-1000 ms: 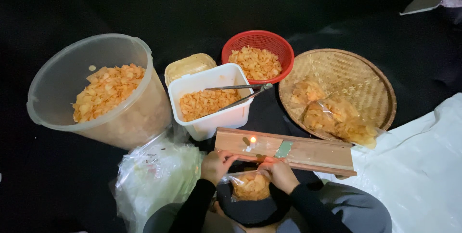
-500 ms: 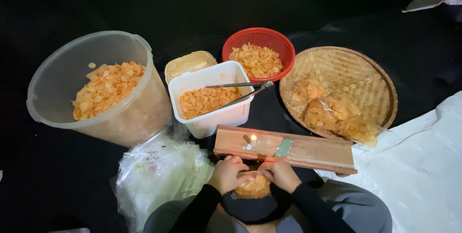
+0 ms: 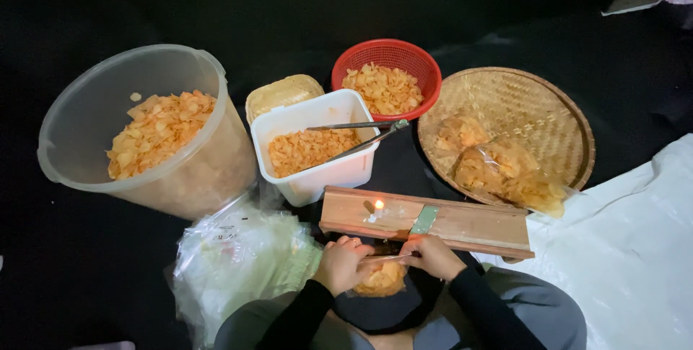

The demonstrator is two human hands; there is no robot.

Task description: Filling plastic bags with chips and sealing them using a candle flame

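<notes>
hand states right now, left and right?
Left hand: closed, fingers gripping the top edge of the small bag of chips.
Right hand: closed, pinching the same bag's top edge.

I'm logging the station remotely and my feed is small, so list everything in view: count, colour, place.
tub of chips: one, clear plastic, far left
white bin: one, holds orange chips, centre
tongs: one, metal, resting across the white bin
woven lid: one, pale yellow, behind the bin
red basket: one, holds chips, centre back
woven tray: one, tan, right
filled bags: at least two, clear, on the tray
wooden board: one, brown, front
candle: one, lit, on the board
empty bags: a pile, clear, front left
white sheet: one, right
small bag of chips: one, clear, held
hands: left, right, both on that bag
</notes>
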